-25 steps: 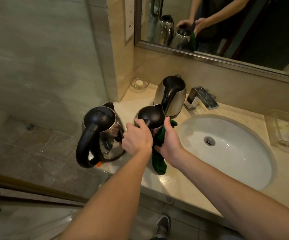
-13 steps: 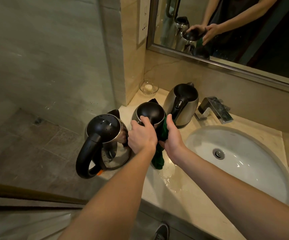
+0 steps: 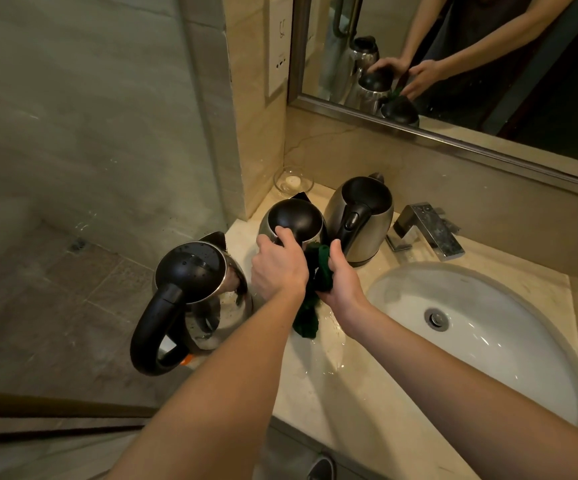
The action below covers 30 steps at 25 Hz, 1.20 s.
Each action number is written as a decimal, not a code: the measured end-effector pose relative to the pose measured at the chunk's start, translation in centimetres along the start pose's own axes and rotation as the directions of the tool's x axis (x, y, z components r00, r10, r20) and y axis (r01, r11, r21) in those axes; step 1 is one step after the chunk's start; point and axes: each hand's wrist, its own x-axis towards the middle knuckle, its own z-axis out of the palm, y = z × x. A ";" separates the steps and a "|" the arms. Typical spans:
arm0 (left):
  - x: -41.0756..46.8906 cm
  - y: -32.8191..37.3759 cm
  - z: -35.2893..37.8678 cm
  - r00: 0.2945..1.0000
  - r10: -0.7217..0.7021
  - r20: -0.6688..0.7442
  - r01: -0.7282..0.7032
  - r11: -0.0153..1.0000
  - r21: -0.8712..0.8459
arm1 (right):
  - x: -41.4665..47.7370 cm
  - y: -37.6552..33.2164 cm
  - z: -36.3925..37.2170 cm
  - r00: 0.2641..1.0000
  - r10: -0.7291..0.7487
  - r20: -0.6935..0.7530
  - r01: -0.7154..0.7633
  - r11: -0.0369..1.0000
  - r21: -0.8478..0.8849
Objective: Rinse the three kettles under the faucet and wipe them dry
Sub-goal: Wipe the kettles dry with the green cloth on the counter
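Observation:
Three steel kettles with black lids stand on the beige counter [image 3: 318, 382] left of the sink. My left hand [image 3: 278, 265] grips the handle of the middle kettle [image 3: 294, 220], which stands upright near the wall corner. My right hand [image 3: 341, 275] presses a dark green cloth [image 3: 312, 306] against that kettle's right side; the cloth hangs down to the wet counter. The left kettle [image 3: 194, 292], at the counter's left edge, has water drops on its lid. The back kettle [image 3: 362, 216] stands beside the faucet [image 3: 426, 230].
A white oval basin [image 3: 488, 341] lies to the right. A small glass dish [image 3: 292, 181] sits in the back corner. A mirror [image 3: 454, 64] above reflects the hands and kettles. A water puddle [image 3: 332, 344] spreads below the cloth. The floor drops off left of the counter.
The middle kettle has moved back toward the wall corner with both hands on it. The cloth stays pressed to its side. The camera view shifted closer.

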 end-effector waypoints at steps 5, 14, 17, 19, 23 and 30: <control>-0.6 0.0 -1.0 0.994 0.084 0.066 -0.088 0.994 0.071 | -1.4 0.1 -0.1 0.999 -0.037 -0.006 0.036 0.991 -0.131; -2.6 -0.8 -6.1 0.841 0.456 0.291 -0.540 0.728 0.422 | -4.4 1.4 0.4 0.990 -0.136 -0.022 0.106 0.857 -0.505; -2.9 -0.7 -8.4 0.742 0.586 0.326 -0.664 0.578 0.474 | -5.9 2.2 1.3 0.987 -0.156 -0.046 0.102 0.812 -0.575; -2.9 -1.0 -10.3 0.686 0.647 0.333 -0.707 0.484 0.515 | -6.8 2.6 1.8 0.986 -0.140 -0.088 0.064 0.815 -0.576; -1.8 -2.4 -14.1 0.616 0.722 0.314 -0.725 0.364 0.585 | -8.6 3.1 2.2 0.982 -0.098 -0.163 -0.006 0.841 -0.542; -0.5 -6.5 -18.2 0.768 0.629 0.123 -0.572 0.586 0.574 | -11.3 4.2 3.4 0.969 -0.012 -0.249 -0.095 0.906 -0.413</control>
